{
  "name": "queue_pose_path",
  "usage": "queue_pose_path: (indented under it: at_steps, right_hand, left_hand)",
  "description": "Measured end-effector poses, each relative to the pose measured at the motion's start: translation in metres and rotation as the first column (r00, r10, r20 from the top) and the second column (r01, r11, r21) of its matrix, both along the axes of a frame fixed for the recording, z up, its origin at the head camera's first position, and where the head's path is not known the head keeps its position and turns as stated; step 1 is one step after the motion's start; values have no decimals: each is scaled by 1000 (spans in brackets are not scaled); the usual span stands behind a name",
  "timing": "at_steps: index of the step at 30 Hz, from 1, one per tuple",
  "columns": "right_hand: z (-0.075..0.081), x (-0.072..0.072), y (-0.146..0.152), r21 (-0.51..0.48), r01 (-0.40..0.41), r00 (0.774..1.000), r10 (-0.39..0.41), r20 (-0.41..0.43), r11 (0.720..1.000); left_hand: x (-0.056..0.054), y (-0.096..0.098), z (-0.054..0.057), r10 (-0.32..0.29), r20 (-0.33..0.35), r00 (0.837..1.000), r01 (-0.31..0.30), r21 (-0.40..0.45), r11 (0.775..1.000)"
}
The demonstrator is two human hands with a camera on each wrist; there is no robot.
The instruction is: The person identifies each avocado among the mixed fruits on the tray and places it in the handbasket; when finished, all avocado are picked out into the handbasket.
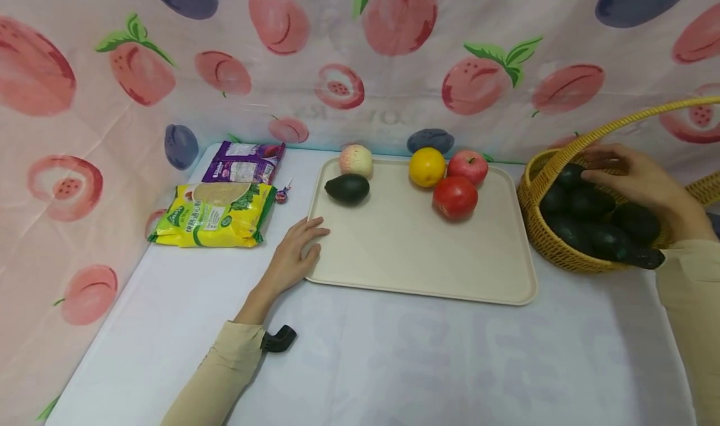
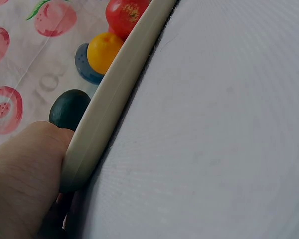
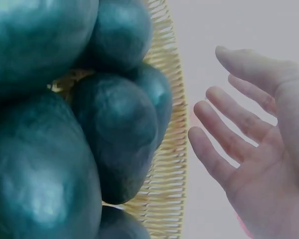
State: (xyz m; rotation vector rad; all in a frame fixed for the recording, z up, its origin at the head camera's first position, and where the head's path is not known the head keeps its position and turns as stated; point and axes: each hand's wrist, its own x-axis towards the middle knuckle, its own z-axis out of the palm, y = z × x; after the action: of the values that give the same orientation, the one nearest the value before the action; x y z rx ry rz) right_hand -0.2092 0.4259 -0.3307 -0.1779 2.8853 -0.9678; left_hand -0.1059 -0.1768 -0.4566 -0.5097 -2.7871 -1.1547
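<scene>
In the head view my left hand (image 1: 292,254) rests at the left edge of a beige tray (image 1: 388,257), its fingertips over the rim. On the tray lie a dark avocado (image 1: 347,189), a pale pink-speckled peach (image 1: 356,161), an orange (image 1: 427,167), a red apple (image 1: 468,167) and a red pomegranate (image 1: 455,198). My right hand (image 1: 641,179) hovers over the far right side of a wicker basket (image 1: 542,238) heaped with several dark avocados (image 1: 587,202). The right wrist view shows its fingers (image 3: 222,127) spread, holding nothing, apart from the avocados.
Left of the tray lie a yellow-green food packet (image 1: 216,217), a purple packet (image 1: 244,162) and a small wrapped lollipop (image 1: 282,193). The basket's tall handle (image 1: 624,125) arches above its contents. A fruit-printed cloth (image 1: 394,89) rises behind the white table (image 1: 416,363).
</scene>
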Motion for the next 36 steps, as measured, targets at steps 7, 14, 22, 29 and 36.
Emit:
queue_pose_path:
  at_steps: [7, 14, 22, 29, 36]
  right_hand:
    - [7, 24, -11, 32, -7, 997, 9, -70, 999]
    - [5, 54, -28, -20, 17, 991, -19, -135, 1000]
    - [0, 72, -53, -166, -39, 980, 6, -200, 985]
    - [-11, 87, -80, -215, -108, 938, 28, -345, 971]
    - [-17, 91, -116, -196, -189, 930, 111, -351, 962]
  left_hand:
    - [0, 0, -1, -4, -2, 1000, 4, 4, 1000]
    - [-1, 1, -2, -12, 12, 1000, 12, 1, 1000]
    - [-2, 0, -1, -7, 10, 1000, 7, 0, 1000]
    - [-3, 0, -1, -16, 24, 1000, 16, -1, 1000]
    - [-1, 0, 0, -6, 28, 1000, 6, 6, 1000]
